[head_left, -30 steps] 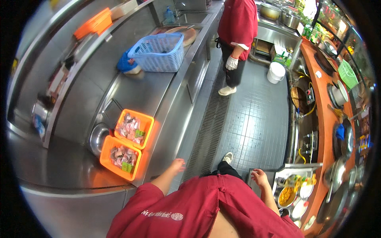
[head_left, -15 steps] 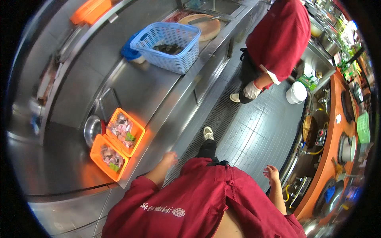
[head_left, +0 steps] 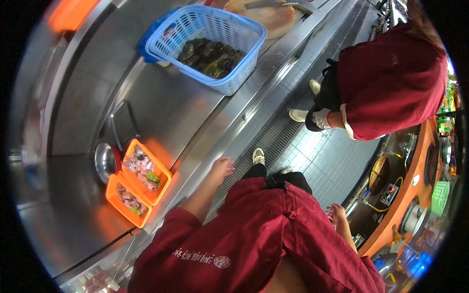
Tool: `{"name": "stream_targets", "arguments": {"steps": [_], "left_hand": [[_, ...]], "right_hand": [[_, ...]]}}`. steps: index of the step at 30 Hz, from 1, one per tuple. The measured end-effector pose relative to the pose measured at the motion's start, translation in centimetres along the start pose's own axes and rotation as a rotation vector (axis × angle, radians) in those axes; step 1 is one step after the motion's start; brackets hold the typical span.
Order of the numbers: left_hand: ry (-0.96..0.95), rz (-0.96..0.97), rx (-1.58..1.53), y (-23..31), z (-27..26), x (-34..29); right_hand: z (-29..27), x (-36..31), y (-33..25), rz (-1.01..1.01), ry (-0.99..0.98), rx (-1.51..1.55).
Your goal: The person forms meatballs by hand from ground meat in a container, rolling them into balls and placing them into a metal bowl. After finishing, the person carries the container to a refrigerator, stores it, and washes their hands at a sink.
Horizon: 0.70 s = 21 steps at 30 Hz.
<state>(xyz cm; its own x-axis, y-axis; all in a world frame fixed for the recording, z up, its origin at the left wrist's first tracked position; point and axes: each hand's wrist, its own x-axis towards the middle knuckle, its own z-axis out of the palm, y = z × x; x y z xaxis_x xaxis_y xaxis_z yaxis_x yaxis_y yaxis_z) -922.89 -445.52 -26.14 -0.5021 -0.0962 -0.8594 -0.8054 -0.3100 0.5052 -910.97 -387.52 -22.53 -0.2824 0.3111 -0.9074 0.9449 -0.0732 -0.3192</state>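
Note:
My left hand (head_left: pixel 222 168) hangs beside the front edge of the steel counter (head_left: pixel 146 93), fingers loosely stretched, holding nothing. On the other side of my body, my right hand (head_left: pixel 336 214) is empty too, its fingers loosely bent and apart, above the floor. Nearest my left hand are two orange plastic containers (head_left: pixel 162 189) side by side on the counter, with pale pink raw pieces (head_left: pixel 140 166) and bits of green in them. Farther along stands a light-blue openwork basket (head_left: pixel 234 31), partly filled with dark greenish contents (head_left: pixel 212 57) I cannot make out. Neither hand touches anything.
A co-worker in a red top (head_left: pixel 391 83) stands ahead right, a gloved hand (head_left: pixel 321 118) low. A metal bowl (head_left: pixel 105 161) sits behind the containers. A knife (head_left: pixel 273 4) lies on a round chopping board (head_left: pixel 273 19). An orange-edged stove counter (head_left: pixel 398 207) runs along the right.
I have moved forward along the counter; the blue basket now appears closer and larger. The co-worker has shifted right in view. Both my hands stay empty, and the white bucket is out of sight.

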Motion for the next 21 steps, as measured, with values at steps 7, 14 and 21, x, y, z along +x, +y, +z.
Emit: {"name": "stream_targets", "arguments": {"steps": [7, 14, 21], "left_hand": [[0.154, -0.164, -0.133, -2.8, -0.6, -0.7], [0.483, -0.424, -0.170, -7.6, 1.5, -6.6], [0.377, -0.143, -0.194, -5.8, 6.1, -4.6]], "right_hand": [[3.0, 3.1, -11.2, -0.026, -0.117, -0.264], [2.2, 8.7, -18.5, 0.065, -0.198, -0.476], [0.7, 13.8, -24.8, 0.023, -0.226, -0.442]]}}
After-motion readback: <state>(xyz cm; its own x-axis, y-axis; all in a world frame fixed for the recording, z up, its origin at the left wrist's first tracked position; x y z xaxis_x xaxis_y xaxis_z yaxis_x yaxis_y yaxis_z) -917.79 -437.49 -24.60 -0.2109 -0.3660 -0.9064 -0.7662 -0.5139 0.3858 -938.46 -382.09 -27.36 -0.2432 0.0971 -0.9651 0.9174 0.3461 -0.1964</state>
